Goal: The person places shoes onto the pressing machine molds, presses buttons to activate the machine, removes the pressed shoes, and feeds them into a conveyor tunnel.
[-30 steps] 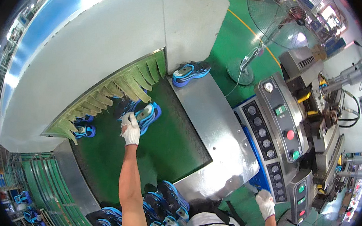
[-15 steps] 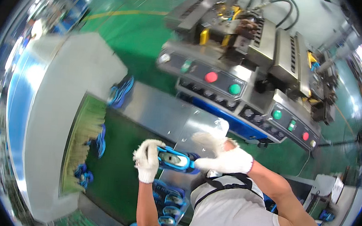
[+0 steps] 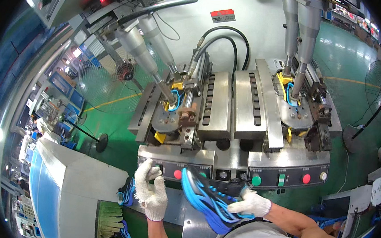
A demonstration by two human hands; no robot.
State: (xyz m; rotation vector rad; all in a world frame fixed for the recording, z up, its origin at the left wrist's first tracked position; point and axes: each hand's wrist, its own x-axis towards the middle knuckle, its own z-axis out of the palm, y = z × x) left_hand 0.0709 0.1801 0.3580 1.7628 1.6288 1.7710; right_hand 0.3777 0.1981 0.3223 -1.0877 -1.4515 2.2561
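Right gloved hand has its fingers pinched around the blue and black sports shoe with bright blue sole lines, sole facing up, held close to my chest. Left gloved hand hangs empty, fingers loosely curled. Looks like I'm carrying it over to load; next it needs lining up on the grey twin-station metal press machine beyond.

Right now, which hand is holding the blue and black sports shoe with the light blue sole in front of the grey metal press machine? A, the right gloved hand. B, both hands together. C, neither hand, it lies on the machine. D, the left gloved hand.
A: the right hand in a white glove grips the blue and black sports shoe, while the left hand is raised apart from it near the control panel.
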